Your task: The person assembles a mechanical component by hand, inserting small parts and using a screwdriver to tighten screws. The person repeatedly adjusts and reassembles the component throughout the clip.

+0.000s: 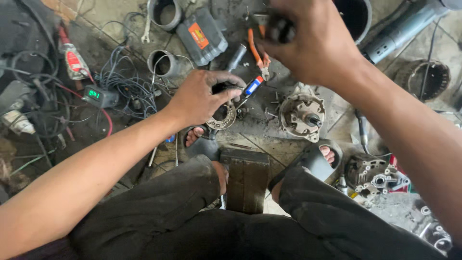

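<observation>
Squatting over a grimy concrete floor (pixel 284 144), a person works on alternator parts. Left hand (pixel 199 96): fingers curled down onto a round, flat, brass-coloured metal plate with toothed edge (pixel 222 117), pinning it to the floor just ahead of the left sandal (pixel 199 142). Right hand (pixel 315 41): fist closed round a dark cylindrical tool handle (pixel 280 30), raised above the far part of the floor. A grey cast-metal alternator housing with central shaft (pixel 302 115) sits just right of the plate; orange-handled pliers (pixel 259 53) lie beyond it. A small meter with green digits (pixel 98 95) rests among tangled wires (pixel 127 86) toward the left edge. The plate looks stiff, thin, fairly light and probably greasy; gripping its outer rim, clear of any attached parts, seems safest.
</observation>
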